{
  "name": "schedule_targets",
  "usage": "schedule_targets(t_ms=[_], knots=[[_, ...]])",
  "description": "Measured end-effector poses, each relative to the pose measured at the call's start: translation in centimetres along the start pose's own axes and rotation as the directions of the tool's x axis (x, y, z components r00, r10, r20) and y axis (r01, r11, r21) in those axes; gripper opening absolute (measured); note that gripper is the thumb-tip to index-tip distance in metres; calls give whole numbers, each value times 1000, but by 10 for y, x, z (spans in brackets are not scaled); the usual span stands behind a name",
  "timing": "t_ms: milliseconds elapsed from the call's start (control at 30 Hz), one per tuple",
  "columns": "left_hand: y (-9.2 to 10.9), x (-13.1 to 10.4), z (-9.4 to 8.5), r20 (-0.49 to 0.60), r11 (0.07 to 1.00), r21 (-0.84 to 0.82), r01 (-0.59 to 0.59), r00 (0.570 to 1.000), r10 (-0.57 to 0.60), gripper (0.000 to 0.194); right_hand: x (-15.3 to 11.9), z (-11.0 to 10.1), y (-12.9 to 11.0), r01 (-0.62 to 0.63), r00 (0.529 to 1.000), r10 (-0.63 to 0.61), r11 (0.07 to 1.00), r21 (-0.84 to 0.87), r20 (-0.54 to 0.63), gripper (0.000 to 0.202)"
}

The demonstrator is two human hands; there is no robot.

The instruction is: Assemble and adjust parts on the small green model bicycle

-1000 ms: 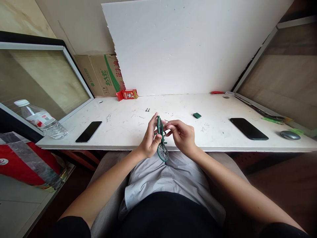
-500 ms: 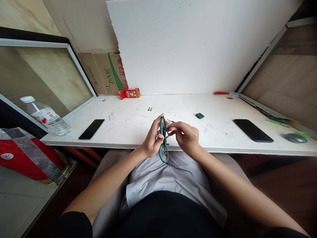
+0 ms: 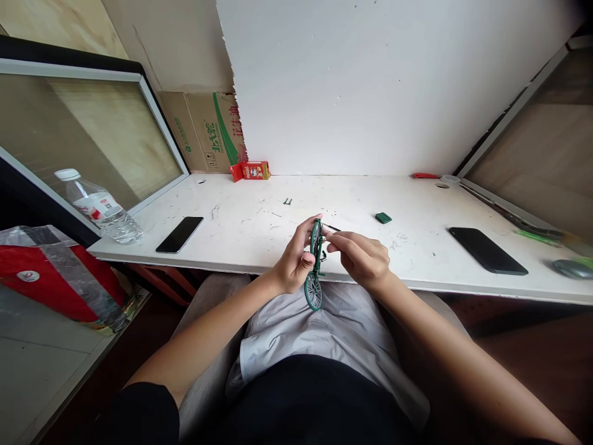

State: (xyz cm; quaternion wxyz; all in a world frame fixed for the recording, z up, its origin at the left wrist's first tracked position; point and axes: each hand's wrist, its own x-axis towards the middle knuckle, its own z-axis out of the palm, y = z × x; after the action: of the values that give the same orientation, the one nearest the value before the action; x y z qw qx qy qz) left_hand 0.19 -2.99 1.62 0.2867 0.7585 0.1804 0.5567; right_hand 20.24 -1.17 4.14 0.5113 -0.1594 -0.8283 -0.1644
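White board (image 3: 324, 93) rises behind a white desk (image 3: 241, 222) as we look down past a person's lap (image 3: 287, 327). Beside the desk, at far left, we see a red bag (image 3: 46, 272); a carton (image 3: 204, 133) stands at the back left corner, and a bottle (image 3: 106, 210) tilts at the left end. A left phone (image 3: 180, 235) and a right phone (image 3: 486, 250) lie well apart, either side of the hands.

The left hand (image 3: 296, 256) grasps a bike (image 3: 317, 262), a green model, thumb at its left flank. We find it between the hands, at the desk's front edge, its long axis running away from the body: near wheel (image 3: 314, 293) above the lap, far wheel (image 3: 315, 238) toward the board.

Just to its right is the right hand (image 3: 364, 254), fingertips drawn together beside the far wheel; we cannot tell whether they pinch anything or touch the bike. Beyond sit a red box (image 3: 256, 170), a green block (image 3: 383, 218) and two tiny pins (image 3: 288, 202). A thin dark piece (image 3: 332, 228) shows just past the right fingertips.
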Motion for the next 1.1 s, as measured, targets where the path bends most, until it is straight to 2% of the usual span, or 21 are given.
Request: schedule_targets(t_ms=[200, 367, 467, 633, 733, 833, 933, 1000, 1100], knots=[[2, -2, -1, 18, 998, 17, 53, 998, -54, 88, -5, -4, 6, 35, 998, -36, 999, 4, 51, 56], [3, 3, -3, -8, 996, 83, -10, 1000, 11, 89, -8, -3, 6, -50, 994, 46, 998, 35, 97, 48], [4, 5, -5, -1, 989, 147, -37, 999, 38, 85, -11, -3, 7, -43, 992, 40, 999, 24, 118, 50], [10, 7, -6, -35, 977, 206, 55, 998, -49, 67, -11, -3, 6, -50, 991, 52, 998, -24, 120, 49], [15, 9, -6, -42, 980, 183, 81, 996, -75, 68, -5, -2, -1, -74, 995, 73, 997, 10, 68, 42], [18, 10, -6, -13, 987, 119, 106, 994, -105, 76, 2, 2, -7, -184, 982, 186, 982, 50, -23, 25], [19, 9, -4, -12, 987, 61, 147, 989, -147, 74, 7, 6, -8, -361, 926, 370, 926, 112, -74, 7], [17, 8, -2, -14, 983, 42, 178, 984, -177, 71, 7, 9, -5, -429, 895, 442, 889, 161, -57, 14], [13, 7, -2, -10, 979, 40, 198, 980, -198, 71, 4, 11, 2, -437, 895, 445, 887, 149, -29, 23]])
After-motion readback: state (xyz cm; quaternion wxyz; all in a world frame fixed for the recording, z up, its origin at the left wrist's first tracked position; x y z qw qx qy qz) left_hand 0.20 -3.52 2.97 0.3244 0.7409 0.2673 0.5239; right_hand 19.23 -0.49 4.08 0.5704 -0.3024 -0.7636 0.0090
